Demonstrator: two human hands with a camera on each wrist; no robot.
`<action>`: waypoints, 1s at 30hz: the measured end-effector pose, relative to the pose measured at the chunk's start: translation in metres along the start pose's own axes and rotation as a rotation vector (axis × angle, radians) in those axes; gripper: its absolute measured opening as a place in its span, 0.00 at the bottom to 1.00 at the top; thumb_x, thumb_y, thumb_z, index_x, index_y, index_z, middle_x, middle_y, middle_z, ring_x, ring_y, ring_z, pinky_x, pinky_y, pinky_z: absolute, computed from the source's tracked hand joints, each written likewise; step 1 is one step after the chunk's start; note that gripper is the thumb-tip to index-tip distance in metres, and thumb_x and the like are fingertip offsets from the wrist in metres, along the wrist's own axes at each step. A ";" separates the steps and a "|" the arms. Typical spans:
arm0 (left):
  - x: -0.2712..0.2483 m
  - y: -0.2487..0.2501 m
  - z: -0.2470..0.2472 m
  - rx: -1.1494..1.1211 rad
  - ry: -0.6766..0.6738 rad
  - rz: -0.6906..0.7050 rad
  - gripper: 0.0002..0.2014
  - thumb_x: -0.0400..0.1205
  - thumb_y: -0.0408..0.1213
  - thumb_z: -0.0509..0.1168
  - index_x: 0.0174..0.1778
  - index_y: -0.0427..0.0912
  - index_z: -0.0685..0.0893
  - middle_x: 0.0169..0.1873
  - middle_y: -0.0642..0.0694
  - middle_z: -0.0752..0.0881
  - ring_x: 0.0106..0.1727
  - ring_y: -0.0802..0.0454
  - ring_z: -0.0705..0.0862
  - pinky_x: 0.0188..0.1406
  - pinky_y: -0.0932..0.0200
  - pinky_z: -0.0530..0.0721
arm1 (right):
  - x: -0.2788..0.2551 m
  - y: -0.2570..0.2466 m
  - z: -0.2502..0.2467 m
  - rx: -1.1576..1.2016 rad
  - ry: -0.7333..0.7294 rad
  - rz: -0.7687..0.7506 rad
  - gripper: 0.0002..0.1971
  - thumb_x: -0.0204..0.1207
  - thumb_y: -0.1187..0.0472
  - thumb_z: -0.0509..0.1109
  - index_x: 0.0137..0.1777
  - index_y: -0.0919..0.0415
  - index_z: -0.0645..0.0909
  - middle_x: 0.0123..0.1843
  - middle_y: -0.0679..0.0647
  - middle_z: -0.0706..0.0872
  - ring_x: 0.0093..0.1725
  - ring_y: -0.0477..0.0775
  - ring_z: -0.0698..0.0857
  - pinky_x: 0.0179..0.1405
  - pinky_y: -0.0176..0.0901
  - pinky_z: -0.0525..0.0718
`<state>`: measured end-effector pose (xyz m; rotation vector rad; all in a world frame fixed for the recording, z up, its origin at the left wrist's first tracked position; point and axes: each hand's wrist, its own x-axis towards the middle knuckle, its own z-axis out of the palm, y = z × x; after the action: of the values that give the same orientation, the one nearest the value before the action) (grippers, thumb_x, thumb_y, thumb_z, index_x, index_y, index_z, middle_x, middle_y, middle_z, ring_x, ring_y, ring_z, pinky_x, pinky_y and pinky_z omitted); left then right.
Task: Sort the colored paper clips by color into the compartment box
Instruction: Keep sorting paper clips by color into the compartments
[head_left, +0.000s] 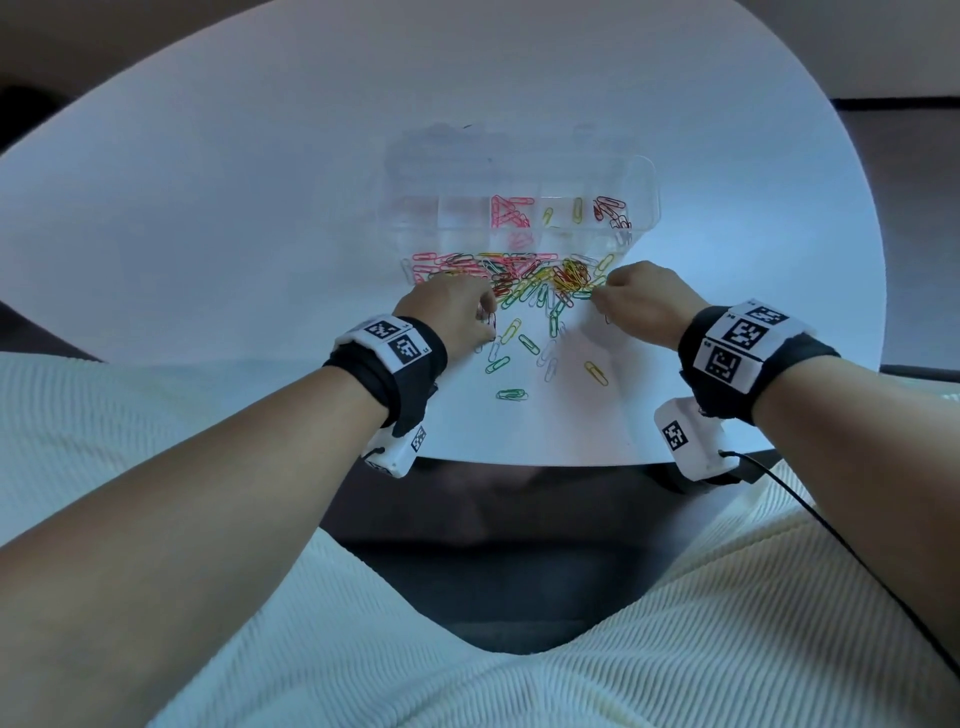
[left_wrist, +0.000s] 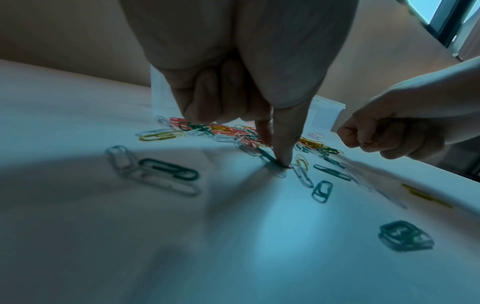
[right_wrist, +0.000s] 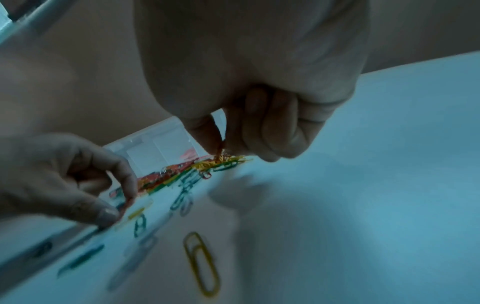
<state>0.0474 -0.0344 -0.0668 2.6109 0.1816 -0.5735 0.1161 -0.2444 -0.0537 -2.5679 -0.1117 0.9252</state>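
A clear compartment box stands on the white table; it holds pink clips, a few yellow clips and dark red clips in separate compartments. A mixed pile of coloured paper clips lies just in front of it. My left hand is at the pile's near left edge, thumb and forefinger pinching a dark clip against the table, the other fingers curled. My right hand pinches a clip at the pile's right end, above a tangle of yellow and green ones.
Loose clips lie scattered toward me: a green one, a yellow one, several pale ones. The round table's near edge is close behind my wrists. A black cable trails from the right wrist camera.
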 end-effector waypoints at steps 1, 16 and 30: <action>0.001 -0.001 0.000 -0.022 -0.007 -0.013 0.10 0.75 0.43 0.72 0.49 0.49 0.83 0.43 0.53 0.82 0.47 0.50 0.81 0.44 0.58 0.76 | -0.001 -0.001 -0.001 0.116 -0.032 0.005 0.10 0.77 0.59 0.59 0.39 0.63 0.78 0.33 0.55 0.77 0.30 0.55 0.72 0.27 0.41 0.69; -0.009 0.045 -0.020 -1.009 -0.078 -0.131 0.15 0.80 0.25 0.51 0.26 0.42 0.65 0.20 0.42 0.69 0.16 0.53 0.63 0.21 0.64 0.60 | -0.018 -0.023 -0.036 1.092 -0.381 0.100 0.13 0.66 0.72 0.45 0.37 0.52 0.48 0.24 0.52 0.71 0.18 0.46 0.56 0.16 0.32 0.48; 0.049 0.120 -0.068 -1.055 0.013 -0.272 0.12 0.79 0.32 0.53 0.41 0.34 0.82 0.27 0.46 0.72 0.27 0.50 0.67 0.26 0.61 0.64 | 0.002 -0.026 -0.089 1.465 -0.122 0.250 0.34 0.80 0.48 0.67 0.78 0.68 0.63 0.71 0.74 0.70 0.75 0.69 0.72 0.70 0.50 0.77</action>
<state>0.1430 -0.1073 0.0164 1.5693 0.6491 -0.3842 0.1748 -0.2516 0.0176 -1.1634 0.6288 0.7602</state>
